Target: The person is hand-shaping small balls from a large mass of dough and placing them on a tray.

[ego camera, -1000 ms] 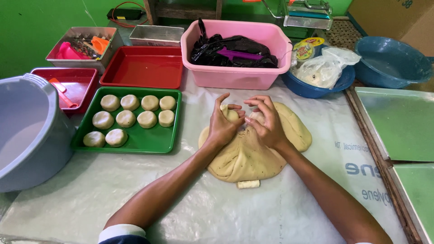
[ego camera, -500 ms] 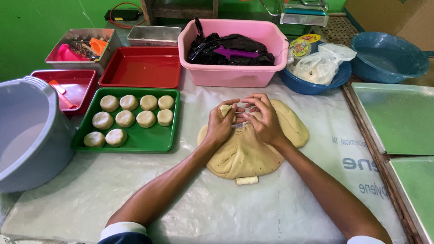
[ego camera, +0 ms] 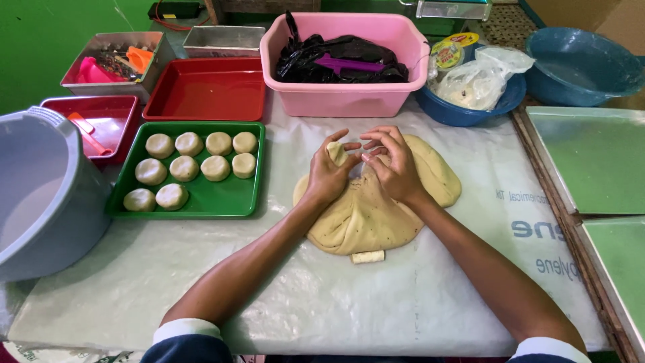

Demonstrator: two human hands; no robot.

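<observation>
A: How far along w/ the dough?

B: Nine shaped rounds [ego camera: 194, 168] sit in the green tray [ego camera: 222, 202], left of me. It has room for more. The big dough slab [ego camera: 376, 208] lies mid tabletop [ego camera: 336, 302], mostly uncut, so I judge plenty is left.

A: Hands?

B: Both at the slab's far edge. My left hand [ego camera: 330, 171] pinches a small dough lump [ego camera: 338, 153], grip closed on it. My right hand [ego camera: 393, 165] has fingers curled, tips meeting the left's; can't tell if it holds any. A cut scrap [ego camera: 368, 256] lies at the near edge.
</observation>
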